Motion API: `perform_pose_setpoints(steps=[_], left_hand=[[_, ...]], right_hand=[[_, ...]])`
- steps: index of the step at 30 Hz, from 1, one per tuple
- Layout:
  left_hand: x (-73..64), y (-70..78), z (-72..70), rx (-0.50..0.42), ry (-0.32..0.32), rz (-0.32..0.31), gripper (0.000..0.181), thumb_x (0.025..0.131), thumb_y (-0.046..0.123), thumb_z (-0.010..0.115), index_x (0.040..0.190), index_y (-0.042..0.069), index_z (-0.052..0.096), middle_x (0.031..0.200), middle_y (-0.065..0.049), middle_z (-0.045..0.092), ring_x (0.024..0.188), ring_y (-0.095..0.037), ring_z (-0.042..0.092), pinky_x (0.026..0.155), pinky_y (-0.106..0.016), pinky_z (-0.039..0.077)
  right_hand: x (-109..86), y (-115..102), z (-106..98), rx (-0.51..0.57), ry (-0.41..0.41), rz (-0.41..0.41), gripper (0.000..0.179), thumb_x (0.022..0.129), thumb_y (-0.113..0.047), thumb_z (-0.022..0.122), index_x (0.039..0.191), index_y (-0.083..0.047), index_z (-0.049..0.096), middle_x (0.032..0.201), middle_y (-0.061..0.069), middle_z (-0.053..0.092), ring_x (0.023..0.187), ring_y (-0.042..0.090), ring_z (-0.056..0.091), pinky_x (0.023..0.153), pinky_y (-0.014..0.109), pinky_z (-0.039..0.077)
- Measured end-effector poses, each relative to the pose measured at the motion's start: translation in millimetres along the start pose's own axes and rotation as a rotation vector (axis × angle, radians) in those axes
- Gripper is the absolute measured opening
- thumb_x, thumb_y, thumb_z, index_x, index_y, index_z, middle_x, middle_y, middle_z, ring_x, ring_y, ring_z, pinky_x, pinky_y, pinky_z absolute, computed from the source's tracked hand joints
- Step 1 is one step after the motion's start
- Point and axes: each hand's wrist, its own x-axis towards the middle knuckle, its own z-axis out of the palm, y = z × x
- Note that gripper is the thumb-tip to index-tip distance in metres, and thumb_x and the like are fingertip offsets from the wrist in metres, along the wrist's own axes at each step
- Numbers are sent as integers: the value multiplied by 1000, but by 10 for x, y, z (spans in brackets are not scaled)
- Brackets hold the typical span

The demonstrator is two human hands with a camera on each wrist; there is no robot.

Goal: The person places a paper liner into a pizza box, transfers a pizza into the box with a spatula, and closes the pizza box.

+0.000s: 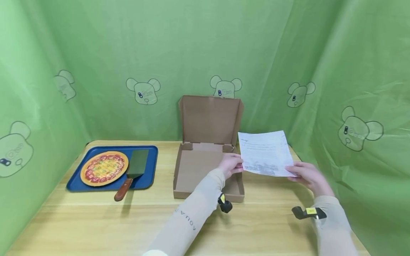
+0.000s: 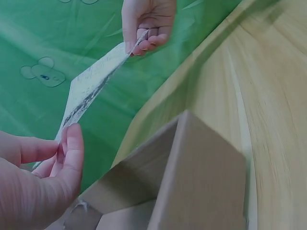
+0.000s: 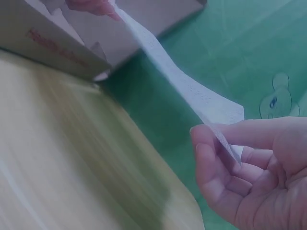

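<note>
1. Above the right part of the pale wooden counter (image 1: 80, 220), the left hand (image 1: 229, 164) has its grip closed to a narrow pinch, thumb against fingers, on the left edge of a thin white sheet of printed paper (image 1: 266, 153), close to its near corner.
2. At the sheet's near right corner, the right hand (image 1: 305, 175) has a similar grip, thumb and fingers pressed together with only the paper between them.
3. With both holds low and near, the far edge is unsupported; it could curl or flop over. Unequal pull might crease the sheet or slide a corner free.
4. Just left of the sheet stands a square brown cardboard box (image 1: 198, 161), its lid (image 1: 211, 119) raised at the far side. The paper could snag on the right wall or lid if brought across too low. Plain cardboard shows inside; the left forearm hides part.
5. Well apart, on the far left, a blue rectangular tray (image 1: 150, 178) holds a round, tan-rimmed pizza (image 1: 104, 168) with red and yellow topping. Beside it lies a broad metal spatula (image 1: 137, 164); its brown handle (image 1: 123, 190) overhangs the tray's near edge, so a passing sleeve could knock it askew.
</note>
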Motion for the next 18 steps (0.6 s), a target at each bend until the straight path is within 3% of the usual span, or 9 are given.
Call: perform_pose_setpoints(steps=[4, 10, 18], left_hand=[[-60, 19, -195, -25, -15, 10, 22, 89, -5, 59, 110, -3, 67, 101, -23, 72, 69, -16, 66, 77, -32, 61], [-175, 93, -520, -34, -29, 47, 25, 89, -4, 60, 113, -6, 65, 102, -21, 71, 70, -16, 65, 66, -24, 59], [-360, 188, -967, 27, -17, 111, 27, 90, -3, 60, 116, -8, 63, 99, -18, 71, 72, -17, 65, 63, -21, 58]], right_hand=[[3, -45, 155, -27, -26, -25, 20, 92, -3, 62, 86, -21, 66, 81, -6, 71, 75, 8, 69, 72, 24, 60], [51, -100, 423, -70, -92, -63, 17, 94, -5, 60, 94, -20, 65, 85, -8, 72, 80, 7, 70, 72, 27, 60], [163, -150, 836, -144, -149, -91, 11, 94, -7, 60, 105, -6, 60, 86, -8, 72, 79, 8, 70, 72, 29, 60]])
